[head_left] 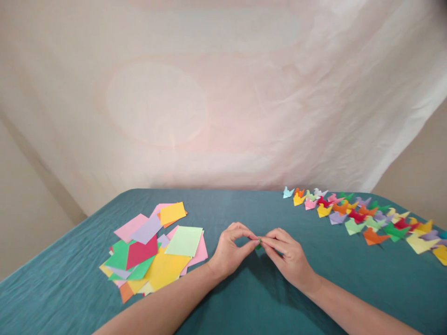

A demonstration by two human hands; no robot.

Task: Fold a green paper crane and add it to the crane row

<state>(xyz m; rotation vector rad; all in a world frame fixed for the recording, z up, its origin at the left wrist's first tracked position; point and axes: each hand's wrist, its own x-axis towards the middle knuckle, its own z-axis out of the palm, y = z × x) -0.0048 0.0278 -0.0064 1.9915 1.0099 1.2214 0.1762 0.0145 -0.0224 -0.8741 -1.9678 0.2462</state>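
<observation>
Between my fingertips is a small folded piece of green paper (258,246), mostly hidden by the fingers. My left hand (233,249) pinches it from the left with thumb and forefinger. From the other side, my right hand (288,256) grips it, its fingertips touching or nearly touching those of the left. Both hands are just above the teal cloth, near the middle of the table. How the green paper is folded I cannot make out.
To the left lies a loose pile of coloured paper squares (167,267) in several colours. Several rows of folded paper birds (358,216) stand along the right side of the teal-covered table (223,209). A pale cloth (223,102) hangs behind the table.
</observation>
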